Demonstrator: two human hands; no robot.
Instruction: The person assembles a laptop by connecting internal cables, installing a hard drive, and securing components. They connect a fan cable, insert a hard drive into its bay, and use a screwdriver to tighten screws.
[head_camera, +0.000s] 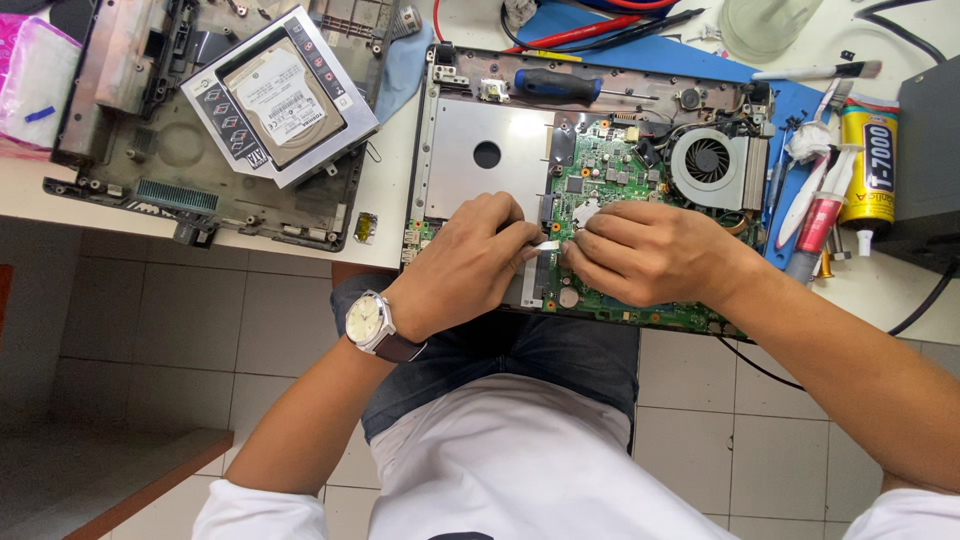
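We pinch the small white strip with left hand and right hand, fingertips clamped on it, just left of the green circuit board's middle; pulling gently and straight seems wisest.

matt metal plate, glossy green circuit board

Small white strip, flat and thin, pinched at both ends, lies level just above green motherboard. Board sits face-up in opened laptop base at the table edge, fan at right.
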